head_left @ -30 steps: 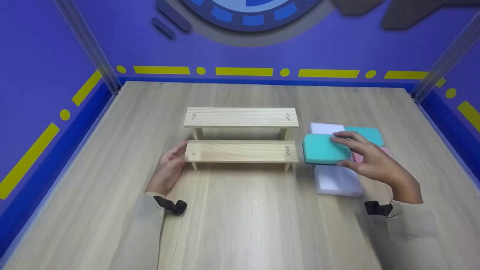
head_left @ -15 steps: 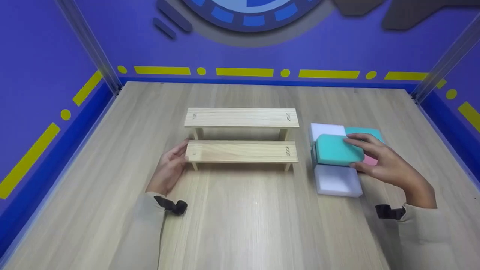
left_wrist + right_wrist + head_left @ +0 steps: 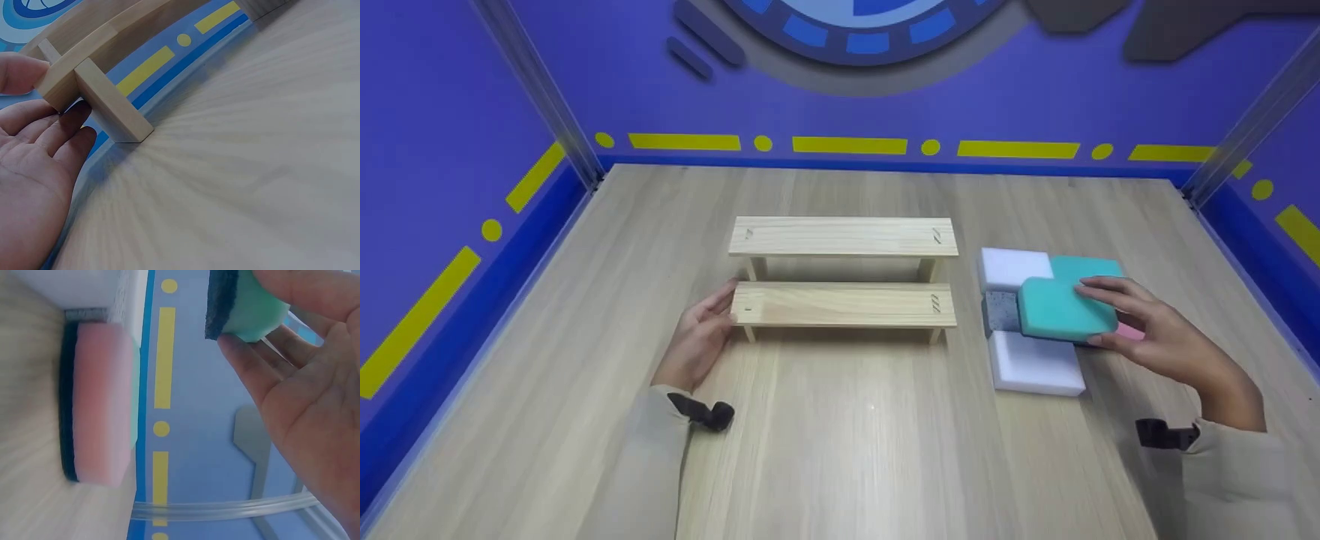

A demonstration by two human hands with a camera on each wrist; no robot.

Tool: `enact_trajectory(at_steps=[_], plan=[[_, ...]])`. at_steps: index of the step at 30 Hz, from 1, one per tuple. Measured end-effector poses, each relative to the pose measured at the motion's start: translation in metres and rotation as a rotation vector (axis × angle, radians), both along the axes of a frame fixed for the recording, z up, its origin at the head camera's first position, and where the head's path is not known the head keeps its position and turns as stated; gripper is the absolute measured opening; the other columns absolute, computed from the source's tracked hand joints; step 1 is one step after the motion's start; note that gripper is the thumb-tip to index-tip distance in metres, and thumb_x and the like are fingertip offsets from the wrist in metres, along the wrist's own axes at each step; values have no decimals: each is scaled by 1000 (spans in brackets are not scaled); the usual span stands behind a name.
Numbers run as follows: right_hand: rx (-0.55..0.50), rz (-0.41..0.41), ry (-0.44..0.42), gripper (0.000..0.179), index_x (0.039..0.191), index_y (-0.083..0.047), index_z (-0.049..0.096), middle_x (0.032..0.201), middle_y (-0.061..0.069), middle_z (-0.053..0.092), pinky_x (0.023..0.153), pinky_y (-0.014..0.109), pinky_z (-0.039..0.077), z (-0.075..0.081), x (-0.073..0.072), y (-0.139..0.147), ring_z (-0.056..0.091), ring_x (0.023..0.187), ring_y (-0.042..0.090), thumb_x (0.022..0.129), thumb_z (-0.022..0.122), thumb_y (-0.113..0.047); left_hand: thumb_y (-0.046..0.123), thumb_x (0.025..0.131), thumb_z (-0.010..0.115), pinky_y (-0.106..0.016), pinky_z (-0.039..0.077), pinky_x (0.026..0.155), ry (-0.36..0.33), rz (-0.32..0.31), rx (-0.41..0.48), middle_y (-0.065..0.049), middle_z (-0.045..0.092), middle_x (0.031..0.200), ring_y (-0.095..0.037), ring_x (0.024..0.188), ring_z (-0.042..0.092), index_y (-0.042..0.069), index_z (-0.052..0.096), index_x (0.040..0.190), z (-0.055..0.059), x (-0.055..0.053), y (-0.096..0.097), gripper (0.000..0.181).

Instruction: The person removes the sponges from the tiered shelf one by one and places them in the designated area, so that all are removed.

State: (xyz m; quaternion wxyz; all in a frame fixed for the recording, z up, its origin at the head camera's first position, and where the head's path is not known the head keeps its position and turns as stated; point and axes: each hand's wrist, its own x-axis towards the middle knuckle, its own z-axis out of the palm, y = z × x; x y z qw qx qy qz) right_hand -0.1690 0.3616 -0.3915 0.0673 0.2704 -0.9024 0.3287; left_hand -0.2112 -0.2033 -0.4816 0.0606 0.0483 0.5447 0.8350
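Observation:
In the head view, my right hand (image 3: 1174, 345) holds a turquoise scouring sponge (image 3: 1061, 307) by its right end, thumb in front and fingers behind. The right wrist view shows that sponge's dark scouring pad (image 3: 221, 304) facing down, clear of the pink sponge (image 3: 101, 405) below. My left hand (image 3: 696, 341) grips the left end of the front plank (image 3: 840, 304) of a two-level wooden stand. Seen from the left wrist, the thumb (image 3: 19, 73) lies over the plank's end and the fingers are under it, beside a leg (image 3: 109, 104).
Under and around the held sponge lie two white sponges (image 3: 1035, 366), a grey one (image 3: 1002, 312) and another turquoise one (image 3: 1087, 266). The stand's rear plank (image 3: 844, 236) is behind the front one. Blue walls (image 3: 840, 112) border the wooden table (image 3: 825, 442).
My right hand has moved right and slightly toward me with the turquoise sponge, uncovering the grey sponge. The left hand and the wooden stand have stayed put.

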Motion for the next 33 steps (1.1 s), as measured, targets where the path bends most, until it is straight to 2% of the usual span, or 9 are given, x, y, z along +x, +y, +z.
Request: enact_trajectory(at_steps=[3,16,21,27,33], plan=[[-1,5,0,65,136,-3,52,142,-15,38,94,-4,27,-1,1,4,25,130,-15,76,72,8,-16,86,38,-16,43,100,0,5,-4,-25,14,158,-32,147,16,-12,15,148,0,0,0,66],[23,-72,-100,66,140,-8,49,139,-27,32,90,-5,26,-10,10,24,22,125,-23,79,72,2,-16,86,38,-27,34,110,-1,-1,-15,-24,13,159,-33,147,17,-12,16,148,0,0,0,66],[25,-85,-119,67,141,-8,48,139,-27,32,90,-4,26,-14,12,32,22,124,-23,79,72,2,-16,85,38,-29,32,112,1,0,-15,-23,13,159,-33,147,17,-12,16,148,0,0,0,66],[-15,-85,-150,69,142,-5,45,141,-25,31,90,-3,27,-18,15,43,22,126,-21,79,70,7,-16,85,38,-23,36,109,2,0,-11,-24,12,159,-32,147,16,-12,16,148,0,-1,0,66],[6,-119,-155,68,142,-6,45,138,-31,29,89,-4,25,-24,19,52,20,123,-24,80,70,5,-16,86,39,-15,42,100,-5,10,-4,-23,14,159,-31,146,17,-12,17,147,0,-1,1,65]])
